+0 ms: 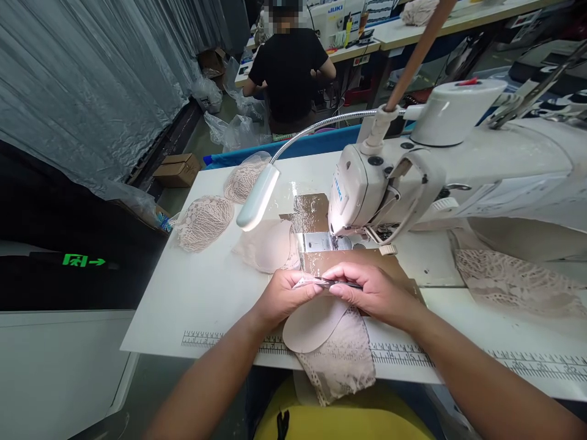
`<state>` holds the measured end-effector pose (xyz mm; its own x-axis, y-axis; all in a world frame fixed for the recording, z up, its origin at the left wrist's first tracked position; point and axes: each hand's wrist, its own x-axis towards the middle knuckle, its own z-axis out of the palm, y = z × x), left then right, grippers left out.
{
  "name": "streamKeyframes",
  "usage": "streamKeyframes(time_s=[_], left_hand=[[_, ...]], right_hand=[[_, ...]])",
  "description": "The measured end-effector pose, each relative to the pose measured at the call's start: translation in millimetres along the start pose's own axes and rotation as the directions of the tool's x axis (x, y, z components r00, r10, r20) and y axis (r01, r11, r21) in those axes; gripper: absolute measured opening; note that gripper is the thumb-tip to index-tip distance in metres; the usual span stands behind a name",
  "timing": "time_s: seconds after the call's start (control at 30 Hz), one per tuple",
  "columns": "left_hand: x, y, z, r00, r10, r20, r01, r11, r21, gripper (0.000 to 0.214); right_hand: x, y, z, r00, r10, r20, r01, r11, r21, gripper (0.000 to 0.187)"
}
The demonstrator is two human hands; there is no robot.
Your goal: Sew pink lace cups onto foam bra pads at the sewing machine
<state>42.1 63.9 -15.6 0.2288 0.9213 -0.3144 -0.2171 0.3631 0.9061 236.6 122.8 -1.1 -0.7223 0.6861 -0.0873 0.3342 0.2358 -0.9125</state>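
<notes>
two hands meet over a beige cup at the sewing table

from where i stand, the person's left hand (287,299) has its thumb and fingers closed on a pale edge of a padded cup (314,327). the right hand (373,293) is closed around a slim dark tool (343,284), its tip up against that pinched edge; i can't tell from here exactly what kind of tool it is. the hands almost touch, just in front of the needle area of a white juki sewing machine (358,183).

the cup hangs below the fingers, with a strip of patterned lace (339,360) trailing from it across the printed ruler (202,338) and over the front edge of the white table (169,305).

another pale cup (275,244) lies beside the metal needle plate (316,242), and further left sit two lace-covered cups (206,223), one behind the other. a lamp (259,198) on a bendy metal neck leans over that side. more lace fabric (518,278) is spread on the right, under the machine's arm.

beyond the table, a co-worker in a black top (293,73) sits facing away at another bench. over on the left there's a silvery curtain (92,79), a cardboard box (177,170) on the floor and a green exit sign (82,261).
</notes>
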Motion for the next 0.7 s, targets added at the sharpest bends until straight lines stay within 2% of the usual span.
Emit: streamKeyframes(time_s=[0.3, 0.47, 0.63, 0.7], left_hand=[[-2.3, 1.9, 0.0, 0.999, -0.048, 0.000, 0.048, 0.999, 0.007, 0.028], [-0.7, -0.2, 0.5, 0.999, -0.042, 0.022, 0.042, 0.999, 0.015, 0.034], [0.3, 0.5, 2.5, 0.999, 0.020, 0.033, -0.024, 0.993, 0.116, 0.034], [-4.5, 5.0, 0.7, 0.999, 0.023, 0.041, -0.032, 0.973, 0.229, 0.034]], right_hand=[[0.8, 3.8, 2.9, 0.994, -0.004, -0.106, 0.008, 0.999, 0.039, 0.025], [3.3, 2.0, 3.8, 0.999, -0.018, -0.035, 0.020, 0.997, 0.068, 0.023], [6.7, 3.4, 10.0, 0.992, -0.010, -0.126, 0.020, 0.997, 0.080, 0.025], [4.4, 8.3, 7.8, 0.986, 0.016, -0.166, 0.006, 0.992, 0.129, 0.027]])
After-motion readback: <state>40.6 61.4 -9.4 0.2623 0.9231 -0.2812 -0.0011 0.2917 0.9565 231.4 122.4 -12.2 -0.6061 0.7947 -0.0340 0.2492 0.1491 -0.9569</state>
